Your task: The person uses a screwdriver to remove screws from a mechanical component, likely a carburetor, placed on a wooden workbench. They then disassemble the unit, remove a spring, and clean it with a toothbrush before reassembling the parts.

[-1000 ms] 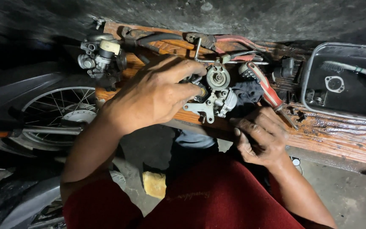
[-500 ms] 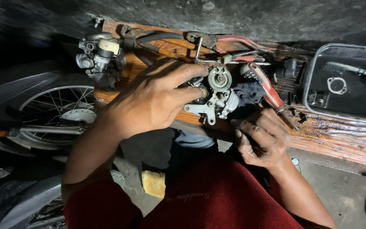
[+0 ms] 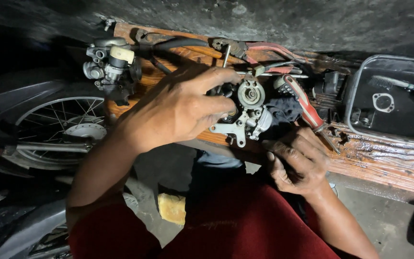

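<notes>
While two carburetors show on the wooden bench (image 3: 384,160), only one is in hand: the left hand (image 3: 178,108) curls its fingers around the silver carburetor (image 3: 245,112) at the bench's middle, thumb pressing its side. One second carburetor (image 3: 109,64) sits apart at the left end. The right hand (image 3: 295,160) rests half-curled on the bench edge, beside one red-handled screwdriver (image 3: 305,105); whether it pinches anything, I cannot tell. One dark tray (image 3: 355,91) stands right. Since earlier, both hands have barely shifted.
</notes>
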